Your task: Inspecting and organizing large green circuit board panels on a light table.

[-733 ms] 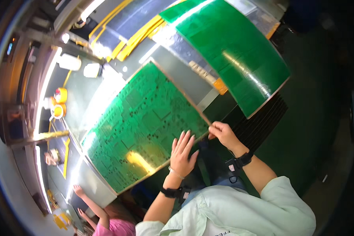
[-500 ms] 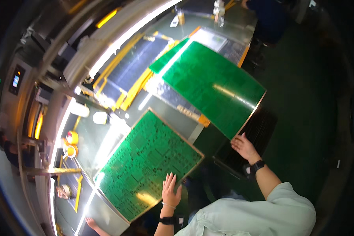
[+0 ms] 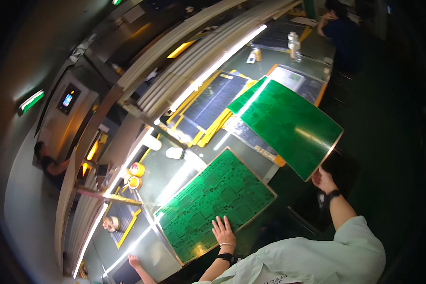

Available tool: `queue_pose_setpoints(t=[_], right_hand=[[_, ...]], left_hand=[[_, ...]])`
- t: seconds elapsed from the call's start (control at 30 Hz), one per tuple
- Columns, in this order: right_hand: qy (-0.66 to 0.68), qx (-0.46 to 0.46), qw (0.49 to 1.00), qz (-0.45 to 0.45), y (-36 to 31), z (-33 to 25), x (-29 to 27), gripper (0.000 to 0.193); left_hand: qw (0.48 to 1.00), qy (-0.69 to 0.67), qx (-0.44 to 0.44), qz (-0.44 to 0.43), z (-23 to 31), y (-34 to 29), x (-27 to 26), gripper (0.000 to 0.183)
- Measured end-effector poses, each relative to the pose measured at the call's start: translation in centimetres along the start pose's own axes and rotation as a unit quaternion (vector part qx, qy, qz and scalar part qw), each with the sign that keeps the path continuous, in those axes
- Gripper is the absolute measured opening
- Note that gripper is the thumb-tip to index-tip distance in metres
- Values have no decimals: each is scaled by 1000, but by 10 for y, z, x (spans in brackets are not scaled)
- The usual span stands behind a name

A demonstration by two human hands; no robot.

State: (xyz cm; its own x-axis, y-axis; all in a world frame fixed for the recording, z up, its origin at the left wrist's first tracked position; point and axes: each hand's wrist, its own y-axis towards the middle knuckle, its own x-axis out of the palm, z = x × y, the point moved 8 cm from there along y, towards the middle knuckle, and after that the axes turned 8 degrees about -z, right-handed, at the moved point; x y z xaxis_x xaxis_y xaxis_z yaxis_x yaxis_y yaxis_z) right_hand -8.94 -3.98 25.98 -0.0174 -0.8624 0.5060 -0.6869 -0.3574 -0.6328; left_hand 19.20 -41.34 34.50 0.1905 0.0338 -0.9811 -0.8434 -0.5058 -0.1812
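A large green printed circuit board (image 3: 212, 203), covered in dark hole patterns, lies on the table in front of me. My left hand (image 3: 224, 231) rests on its near part, fingers stretched flat. Farther right, a second, plainer green circuit board (image 3: 288, 128) reaches past the table's edge, its far part over dark framed sheets. At its near corner my right hand (image 3: 323, 180) grips it with fingers curled; some fingers are hidden. Each of my wrists wears a black band.
At lower left another person's hand (image 3: 134, 261) touches the table. Tape rolls (image 3: 134, 182), a white cup (image 3: 174, 153) and yellow-edged dark sheets (image 3: 213, 102) lie along the back. A bright tube lamp (image 3: 217, 68) hangs above. A seated person (image 3: 341, 35) is at far right.
The view has swung, so everything sits farther right and lower. My right hand's fingers have gone from stretched to curled at the far board's corner. My left hand stays on the nearer board.
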Motion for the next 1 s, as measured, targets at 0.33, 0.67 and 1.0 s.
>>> queue_pose_setpoints(t=[0.33, 0.67, 1.0], right_hand=[[-172, 223, 925, -253, -9, 87, 149, 37], [-159, 282, 834, -447, -65, 103, 252, 41], [-279, 143, 839, -445, -94, 98, 259, 31]], left_hand=[[993, -90, 72, -40, -8, -52, -31, 70], [764, -441, -461, 98, -147, -193, 34, 74], [76, -851, -484, 189, -114, -145, 116, 69]])
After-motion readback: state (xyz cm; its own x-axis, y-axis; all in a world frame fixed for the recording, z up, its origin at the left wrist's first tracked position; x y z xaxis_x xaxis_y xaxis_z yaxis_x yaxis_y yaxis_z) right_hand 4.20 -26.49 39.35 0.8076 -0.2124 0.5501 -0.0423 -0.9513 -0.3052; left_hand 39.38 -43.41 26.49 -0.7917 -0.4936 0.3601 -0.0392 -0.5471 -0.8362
